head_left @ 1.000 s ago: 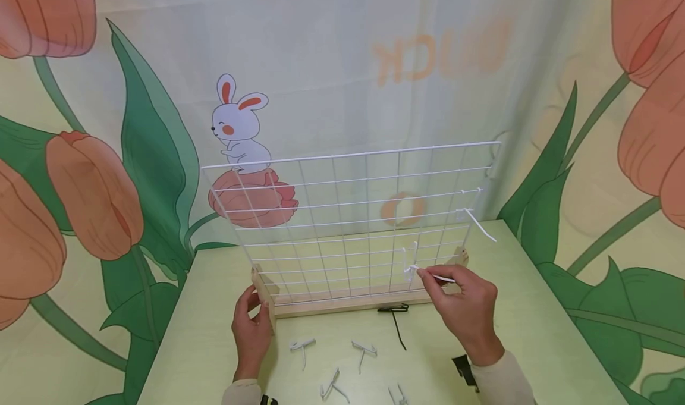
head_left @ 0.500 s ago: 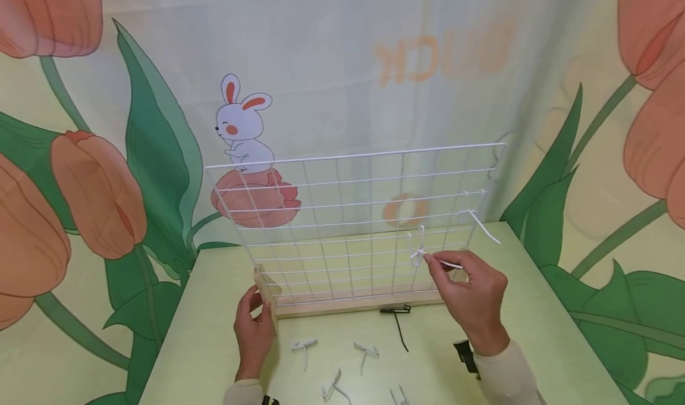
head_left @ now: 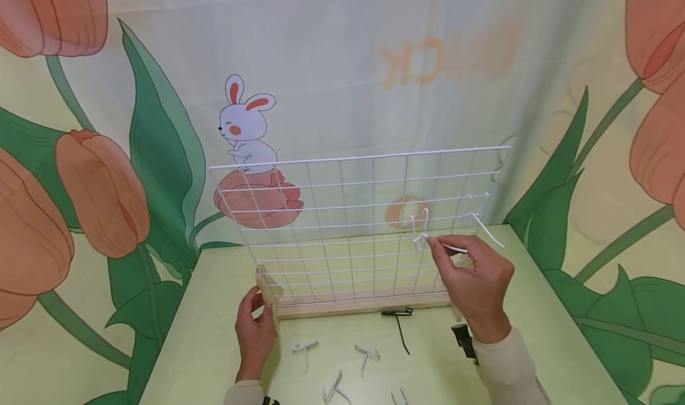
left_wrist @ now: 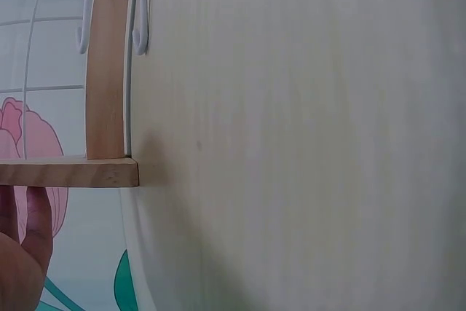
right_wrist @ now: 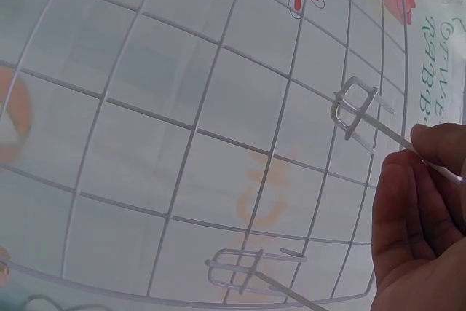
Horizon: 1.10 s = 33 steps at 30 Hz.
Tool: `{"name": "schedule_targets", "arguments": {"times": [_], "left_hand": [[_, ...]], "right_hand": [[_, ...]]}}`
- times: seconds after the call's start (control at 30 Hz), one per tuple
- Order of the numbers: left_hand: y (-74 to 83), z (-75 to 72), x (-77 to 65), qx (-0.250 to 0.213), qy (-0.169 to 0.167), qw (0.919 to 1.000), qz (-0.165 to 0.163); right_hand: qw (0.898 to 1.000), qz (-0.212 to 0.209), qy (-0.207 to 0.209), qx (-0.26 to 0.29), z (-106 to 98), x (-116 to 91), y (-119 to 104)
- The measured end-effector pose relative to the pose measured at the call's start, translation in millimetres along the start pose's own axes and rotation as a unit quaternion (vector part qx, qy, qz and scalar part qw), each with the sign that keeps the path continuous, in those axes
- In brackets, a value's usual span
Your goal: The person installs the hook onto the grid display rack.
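My right hand (head_left: 481,274) pinches the straight arm of a white wire hook (right_wrist: 357,111) between thumb and fingers. The hook's two bent prongs point up, in front of a white wire grid panel (head_left: 350,157); whether they touch it I cannot tell. Another white hook (head_left: 488,231) hangs at the panel's right side, its arm sticking out. The panel stands in a wooden base (head_left: 364,305). My left hand (head_left: 255,333) holds the left wooden end piece (left_wrist: 73,173) of that base, fingers bent against it.
Several white hooks (head_left: 367,354) lie on the pale green table (head_left: 192,333) in front of the base. A black hook (head_left: 397,322) lies close to the base. A printed curtain (head_left: 332,84) with tulips and a rabbit hangs behind.
My right hand has lifted the white hook up along the panel, from its lower rows to about the middle. The left hand stays on the wooden end piece.
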<state>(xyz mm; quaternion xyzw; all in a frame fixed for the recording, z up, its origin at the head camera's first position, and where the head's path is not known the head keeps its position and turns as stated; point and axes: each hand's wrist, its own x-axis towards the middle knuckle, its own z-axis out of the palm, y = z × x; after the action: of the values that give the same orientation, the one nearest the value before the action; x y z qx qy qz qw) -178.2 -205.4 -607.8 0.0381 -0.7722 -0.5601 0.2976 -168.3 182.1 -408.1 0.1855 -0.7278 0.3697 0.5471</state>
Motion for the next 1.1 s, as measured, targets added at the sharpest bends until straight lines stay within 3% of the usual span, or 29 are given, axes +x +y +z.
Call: {"name": "schedule_targets", "arguments": {"times": [0.23,0.53,1.1], "left_hand": [[-2.8,1.3,0.8,0.011,-0.001,0.9999,-0.006],[-17.5,5.2,2.1,0.036,0.01,0.9993,-0.006],[-8.9,2.2,0.2,0.017,0.002,0.9998,-0.006]], "right_hand": [[1.0,-0.002,0.007,-0.007,3,11,0],[1.0,0.016,0.007,0.002,9,24,-1],[0.999,-0.005,-0.018,-0.043,17,23,9]]}}
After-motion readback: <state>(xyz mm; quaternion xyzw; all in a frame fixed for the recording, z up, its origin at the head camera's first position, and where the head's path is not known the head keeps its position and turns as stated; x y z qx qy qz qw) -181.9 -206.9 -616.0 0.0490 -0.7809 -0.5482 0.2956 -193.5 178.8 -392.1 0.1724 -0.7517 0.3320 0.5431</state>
